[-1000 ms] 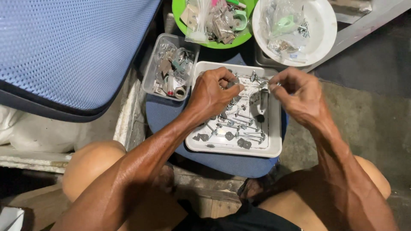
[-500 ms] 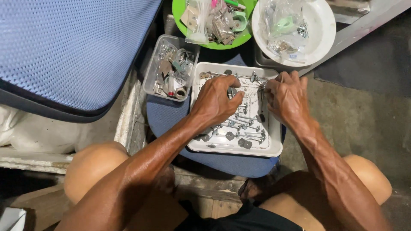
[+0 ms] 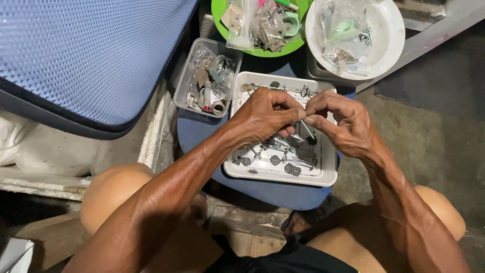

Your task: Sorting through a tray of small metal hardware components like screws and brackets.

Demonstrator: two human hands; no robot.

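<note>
My left hand (image 3: 265, 116) and my right hand (image 3: 339, 121) meet fingertip to fingertip over a white rectangular tray (image 3: 328, 177). Together they pinch a thin metal pin (image 3: 306, 129) that slants down to a small dark end. Several small metal screws and fittings (image 3: 275, 159) lie in the tray beneath. The tray rests on a blue round stool seat (image 3: 202, 134).
A clear plastic box (image 3: 184, 86) of hardware sits left of the tray. Behind are a green bowl (image 3: 262, 52) and a white bowl (image 3: 389, 30), both holding bagged small parts. A blue mesh chair back (image 3: 76, 55) fills the upper left. My bare knees (image 3: 108, 192) flank the stool.
Both hands were down in the tray among the parts half a second ago. They have now risen and come together, holding the thin pin between their fingertips.
</note>
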